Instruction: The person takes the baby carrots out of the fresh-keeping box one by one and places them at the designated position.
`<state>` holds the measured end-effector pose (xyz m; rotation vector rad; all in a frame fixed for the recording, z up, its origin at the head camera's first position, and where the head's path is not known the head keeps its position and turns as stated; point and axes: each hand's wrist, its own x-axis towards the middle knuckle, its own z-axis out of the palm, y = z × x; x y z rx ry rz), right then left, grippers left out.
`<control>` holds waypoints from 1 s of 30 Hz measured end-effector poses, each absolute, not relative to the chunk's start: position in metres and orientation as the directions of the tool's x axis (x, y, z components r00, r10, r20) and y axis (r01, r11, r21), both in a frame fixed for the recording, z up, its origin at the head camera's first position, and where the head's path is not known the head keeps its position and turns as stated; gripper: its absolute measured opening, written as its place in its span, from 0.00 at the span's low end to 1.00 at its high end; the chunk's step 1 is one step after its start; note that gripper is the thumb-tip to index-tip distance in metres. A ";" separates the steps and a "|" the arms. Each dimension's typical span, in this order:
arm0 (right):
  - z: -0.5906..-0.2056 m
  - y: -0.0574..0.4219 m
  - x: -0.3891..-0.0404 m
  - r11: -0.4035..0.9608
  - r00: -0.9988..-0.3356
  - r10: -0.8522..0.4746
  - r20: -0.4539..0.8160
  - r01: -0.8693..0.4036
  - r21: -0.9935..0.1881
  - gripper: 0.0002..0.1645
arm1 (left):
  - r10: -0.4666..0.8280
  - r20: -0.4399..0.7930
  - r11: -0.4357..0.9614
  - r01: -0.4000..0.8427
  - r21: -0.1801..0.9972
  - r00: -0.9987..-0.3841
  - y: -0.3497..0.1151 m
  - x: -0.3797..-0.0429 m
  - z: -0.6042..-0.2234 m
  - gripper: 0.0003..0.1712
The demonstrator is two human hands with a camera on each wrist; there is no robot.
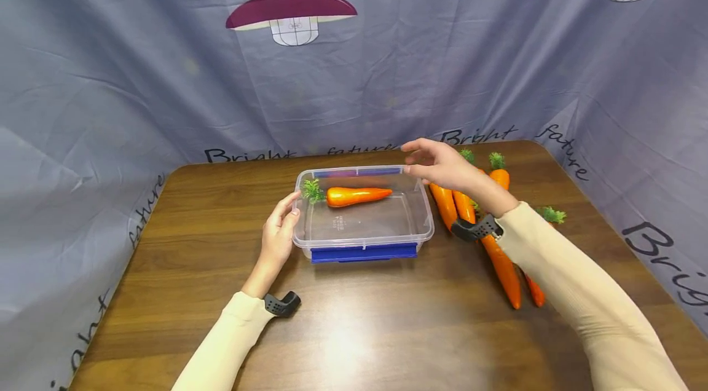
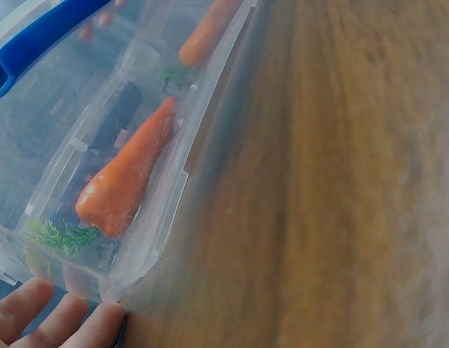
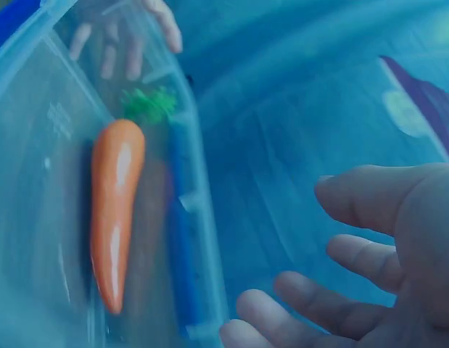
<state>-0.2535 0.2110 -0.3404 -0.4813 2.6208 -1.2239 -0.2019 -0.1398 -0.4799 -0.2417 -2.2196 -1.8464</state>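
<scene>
A clear plastic food container (image 1: 362, 240) with blue clips stands on the table without a lid. Inside it lies one orange carrot (image 1: 354, 196) with green leaves, its tip toward the right. My left hand (image 1: 279, 232) touches the container's left end; in the left wrist view, its fingertips (image 2: 101, 326) rest against the outside of the wall. Over the far right corner hovers my right hand (image 1: 442, 163), holding nothing, its fingers spread and slightly bent in the right wrist view. Several more carrots (image 1: 503, 271) lie to the right, partly hidden under my right forearm.
The brown wooden table (image 1: 210, 256) extends around the container. A grey-blue curtain (image 1: 376, 83) printed with lamps and lettering hangs behind the table and along its sides. Each wrist wears a black strap (image 1: 282, 304).
</scene>
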 end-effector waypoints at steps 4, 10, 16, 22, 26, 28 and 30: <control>-0.346 0.174 -0.270 0.641 -0.884 -0.457 -0.101 -0.249 -0.726 0.31 | -0.021 0.293 0.181 0.285 0.941 -0.956 -0.139 -0.202 -0.480 0.24; -0.355 0.125 -0.284 0.719 -0.837 -0.523 -0.164 -0.329 -0.613 0.31 | -0.033 0.293 0.188 0.282 0.941 -0.955 -0.141 -0.203 -0.481 0.23; -0.373 0.098 -0.294 0.749 -0.796 -0.554 -0.244 -0.349 -0.563 0.29 | -0.032 0.311 0.201 0.299 0.933 -0.950 -0.142 -0.204 -0.481 0.23; -0.388 0.087 -0.298 0.774 -0.780 -0.559 -0.282 -0.369 -0.514 0.30 | -0.047 0.303 0.202 0.288 0.936 -0.952 -0.141 -0.203 -0.481 0.23; -0.395 0.083 -0.299 0.789 -0.748 -0.579 -0.325 -0.412 -0.456 0.30 | -0.051 0.291 0.211 0.275 0.938 -0.955 -0.140 -0.203 -0.481 0.23; -0.397 0.082 -0.300 0.796 -0.739 -0.578 -0.346 -0.418 -0.437 0.31 | -0.054 0.288 0.213 0.271 0.939 -0.956 -0.140 -0.202 -0.481 0.23; -0.398 0.081 -0.300 0.799 -0.736 -0.577 -0.355 -0.417 -0.434 0.32 | -0.055 0.292 0.210 0.275 0.938 -0.955 -0.141 -0.203 -0.481 0.23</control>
